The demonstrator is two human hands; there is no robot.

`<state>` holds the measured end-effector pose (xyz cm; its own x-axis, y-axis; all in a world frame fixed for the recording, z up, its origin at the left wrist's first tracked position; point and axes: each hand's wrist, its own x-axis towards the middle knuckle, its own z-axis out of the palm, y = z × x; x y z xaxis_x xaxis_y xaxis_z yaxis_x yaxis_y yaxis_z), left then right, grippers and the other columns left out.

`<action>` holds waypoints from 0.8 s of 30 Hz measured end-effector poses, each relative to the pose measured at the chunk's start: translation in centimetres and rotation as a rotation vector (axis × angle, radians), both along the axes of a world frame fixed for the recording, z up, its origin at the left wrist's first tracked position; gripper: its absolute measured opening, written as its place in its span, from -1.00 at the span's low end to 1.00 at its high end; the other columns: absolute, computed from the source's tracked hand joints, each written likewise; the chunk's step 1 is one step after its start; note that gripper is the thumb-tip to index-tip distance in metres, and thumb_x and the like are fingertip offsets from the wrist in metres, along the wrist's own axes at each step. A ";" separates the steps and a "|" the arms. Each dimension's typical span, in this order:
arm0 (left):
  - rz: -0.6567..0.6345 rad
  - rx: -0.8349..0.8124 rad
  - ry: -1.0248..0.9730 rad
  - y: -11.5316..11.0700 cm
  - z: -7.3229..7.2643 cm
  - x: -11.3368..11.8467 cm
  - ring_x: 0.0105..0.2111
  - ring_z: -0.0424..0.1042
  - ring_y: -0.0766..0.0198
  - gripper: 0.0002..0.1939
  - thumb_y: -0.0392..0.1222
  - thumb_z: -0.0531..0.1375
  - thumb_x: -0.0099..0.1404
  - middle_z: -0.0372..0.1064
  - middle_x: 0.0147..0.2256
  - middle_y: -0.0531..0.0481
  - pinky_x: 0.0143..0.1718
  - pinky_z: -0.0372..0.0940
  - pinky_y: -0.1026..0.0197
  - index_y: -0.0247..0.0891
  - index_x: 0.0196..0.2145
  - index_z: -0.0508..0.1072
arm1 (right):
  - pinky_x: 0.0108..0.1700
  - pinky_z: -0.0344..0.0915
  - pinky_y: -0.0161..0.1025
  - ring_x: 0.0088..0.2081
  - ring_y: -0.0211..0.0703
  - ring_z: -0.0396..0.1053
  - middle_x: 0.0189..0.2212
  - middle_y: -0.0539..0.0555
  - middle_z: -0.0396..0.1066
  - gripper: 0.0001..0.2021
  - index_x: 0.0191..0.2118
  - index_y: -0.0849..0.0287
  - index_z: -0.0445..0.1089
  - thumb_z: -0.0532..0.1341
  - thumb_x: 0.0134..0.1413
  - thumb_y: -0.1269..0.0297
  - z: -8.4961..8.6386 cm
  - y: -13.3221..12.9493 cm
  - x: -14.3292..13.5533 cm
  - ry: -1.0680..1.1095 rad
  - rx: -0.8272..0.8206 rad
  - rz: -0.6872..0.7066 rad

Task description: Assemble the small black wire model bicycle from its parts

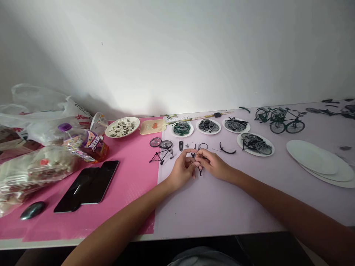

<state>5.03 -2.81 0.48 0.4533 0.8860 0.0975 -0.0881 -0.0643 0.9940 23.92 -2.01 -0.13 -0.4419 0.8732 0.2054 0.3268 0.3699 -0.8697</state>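
A small dark piece (200,172) is held in a narrow pinch between the fingers of the left hand (181,170) and the right hand (213,162); how firmly cannot be told. If it is squeezed unevenly, its thin end could be bent; if the pinch is slackened, it could be dropped. Beyond the piece, a black ring (203,143) could be nudged by raised fingers. To its right, a curved black part (227,151) could be knocked by a sideways sweep.
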 end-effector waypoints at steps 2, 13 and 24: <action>0.003 0.018 0.017 0.0 -0.1 0.0 -0.64 0.33 0.42 -0.50 0.04 0.28 0.34 0.43 -0.41 0.08 -0.56 0.27 0.33 -0.24 0.08 0.23 | -0.30 0.28 -0.25 -0.37 -0.18 0.35 -0.40 -0.02 0.36 -0.78 -0.23 0.09 0.22 0.07 0.42 0.08 0.0 0.0 0.0 0.010 -0.009 0.001; 0.017 0.080 0.063 0.2 -0.8 -0.1 -0.63 0.31 0.44 -0.53 0.02 0.24 0.37 0.43 -0.39 0.07 -0.54 0.25 0.34 -0.23 0.11 0.23 | -0.25 0.32 -0.22 -0.33 -0.16 0.36 -0.37 0.00 0.39 -0.74 -0.24 0.10 0.27 0.08 0.41 0.03 -0.4 0.3 0.0 0.047 -0.015 -0.008; -0.002 0.036 0.020 0.1 -0.5 0.0 -0.64 0.31 0.42 -0.51 0.04 0.26 0.35 0.44 -0.41 0.06 -0.55 0.28 0.32 -0.23 0.09 0.23 | -0.30 0.34 -0.24 -0.40 -0.19 0.37 -0.42 -0.02 0.37 -0.72 -0.24 0.11 0.33 0.14 0.37 0.01 -0.3 0.6 0.1 0.118 -0.091 0.018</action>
